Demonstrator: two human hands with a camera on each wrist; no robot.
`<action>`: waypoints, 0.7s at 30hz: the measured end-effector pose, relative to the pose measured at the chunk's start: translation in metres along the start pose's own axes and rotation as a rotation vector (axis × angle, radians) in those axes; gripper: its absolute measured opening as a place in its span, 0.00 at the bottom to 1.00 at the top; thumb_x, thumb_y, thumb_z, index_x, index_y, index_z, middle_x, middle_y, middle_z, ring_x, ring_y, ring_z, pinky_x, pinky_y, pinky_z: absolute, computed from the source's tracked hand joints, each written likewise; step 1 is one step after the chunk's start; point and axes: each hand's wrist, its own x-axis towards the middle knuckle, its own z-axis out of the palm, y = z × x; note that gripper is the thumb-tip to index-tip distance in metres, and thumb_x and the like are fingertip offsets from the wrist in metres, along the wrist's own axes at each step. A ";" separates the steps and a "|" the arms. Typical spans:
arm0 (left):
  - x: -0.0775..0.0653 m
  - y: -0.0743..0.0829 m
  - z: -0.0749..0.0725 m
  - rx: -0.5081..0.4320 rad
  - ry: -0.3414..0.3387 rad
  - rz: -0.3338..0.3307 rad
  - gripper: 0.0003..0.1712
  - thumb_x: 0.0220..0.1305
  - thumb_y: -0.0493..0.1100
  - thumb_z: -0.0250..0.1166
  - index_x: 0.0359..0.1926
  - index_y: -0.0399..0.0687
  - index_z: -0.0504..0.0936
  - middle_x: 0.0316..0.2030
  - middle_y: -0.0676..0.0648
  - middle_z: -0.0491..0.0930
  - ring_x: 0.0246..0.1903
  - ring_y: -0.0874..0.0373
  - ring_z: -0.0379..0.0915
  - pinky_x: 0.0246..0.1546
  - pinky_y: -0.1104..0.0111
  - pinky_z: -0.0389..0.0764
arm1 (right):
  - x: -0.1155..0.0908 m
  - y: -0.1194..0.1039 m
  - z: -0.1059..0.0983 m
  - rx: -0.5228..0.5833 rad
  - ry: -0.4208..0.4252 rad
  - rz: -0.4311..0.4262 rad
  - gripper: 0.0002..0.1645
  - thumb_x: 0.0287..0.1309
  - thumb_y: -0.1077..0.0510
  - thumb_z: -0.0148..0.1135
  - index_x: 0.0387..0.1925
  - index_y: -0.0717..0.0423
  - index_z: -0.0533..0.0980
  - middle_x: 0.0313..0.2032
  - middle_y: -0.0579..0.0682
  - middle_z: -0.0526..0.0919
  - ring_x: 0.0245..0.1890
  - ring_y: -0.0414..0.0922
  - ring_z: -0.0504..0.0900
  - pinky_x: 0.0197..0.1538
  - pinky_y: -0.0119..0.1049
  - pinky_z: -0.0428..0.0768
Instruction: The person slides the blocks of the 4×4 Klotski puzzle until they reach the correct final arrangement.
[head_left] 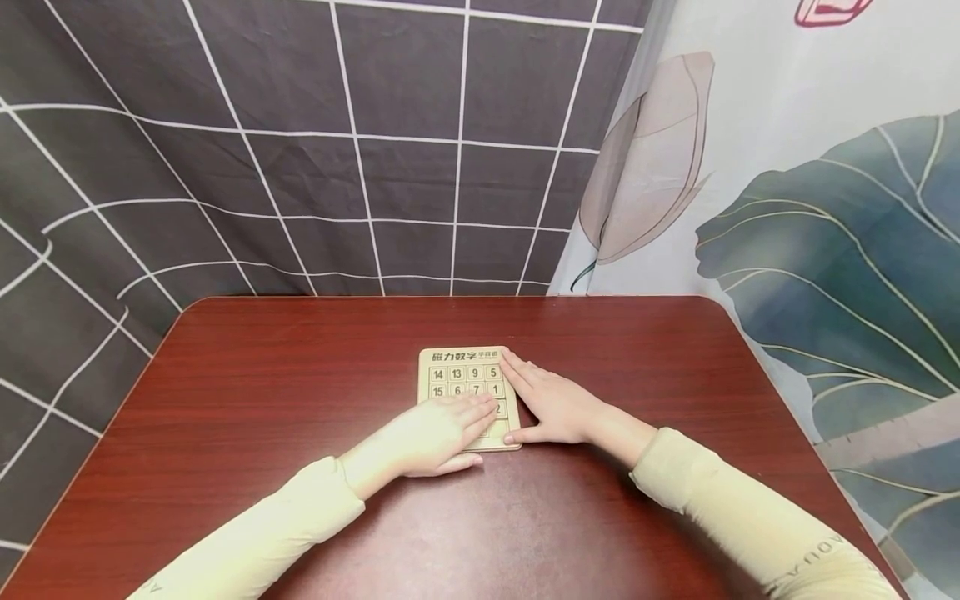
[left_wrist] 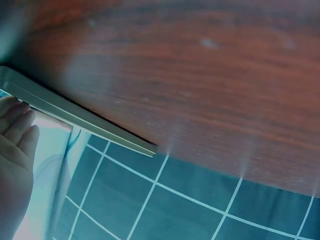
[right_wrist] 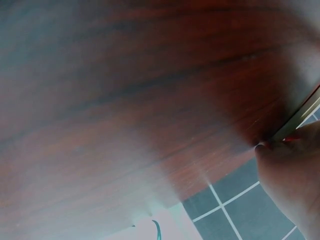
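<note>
A pale wooden number slide puzzle (head_left: 459, 357) lies on the table, with dark Chinese print along its top and rows of numbered tiles. My left hand (head_left: 446, 429) lies across the lower left of the board, its straight fingers touching the tiles and hiding several of them. The left thumb points right, below the board's near edge. My right hand (head_left: 558, 407) rests against the right edge, fingers stretched to the far corner and thumb at the near one. In the left wrist view the board's side (left_wrist: 100, 122) shows beside the left fingers; the right wrist view catches its edge (right_wrist: 292, 122).
The reddish-brown wooden table (head_left: 285, 367) has rounded far corners. Behind it hangs a dark grey cloth with white grid lines (head_left: 405, 179). A white curtain with large leaf and flower prints (head_left: 840, 242) hangs at the right.
</note>
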 end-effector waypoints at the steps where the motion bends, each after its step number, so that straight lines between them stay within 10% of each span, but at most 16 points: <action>1: 0.000 0.001 0.000 0.000 0.006 0.005 0.37 0.78 0.62 0.57 0.73 0.40 0.76 0.74 0.42 0.75 0.74 0.50 0.72 0.78 0.58 0.72 | 0.000 0.000 0.000 0.001 0.001 0.000 0.70 0.63 0.27 0.66 0.84 0.66 0.46 0.86 0.61 0.43 0.83 0.59 0.57 0.83 0.55 0.64; 11: -0.008 0.014 -0.002 0.019 0.050 0.071 0.35 0.78 0.61 0.59 0.70 0.40 0.79 0.71 0.42 0.78 0.72 0.51 0.76 0.75 0.61 0.76 | -0.001 -0.001 -0.001 0.010 0.002 0.009 0.71 0.62 0.27 0.67 0.84 0.65 0.45 0.86 0.60 0.43 0.83 0.60 0.57 0.83 0.55 0.64; 21: 0.005 -0.004 -0.002 -0.048 0.014 0.002 0.35 0.79 0.59 0.58 0.75 0.41 0.73 0.75 0.43 0.74 0.75 0.50 0.71 0.77 0.59 0.73 | 0.000 -0.001 -0.001 0.010 0.005 -0.001 0.69 0.63 0.28 0.67 0.84 0.66 0.46 0.86 0.61 0.43 0.83 0.60 0.57 0.83 0.56 0.64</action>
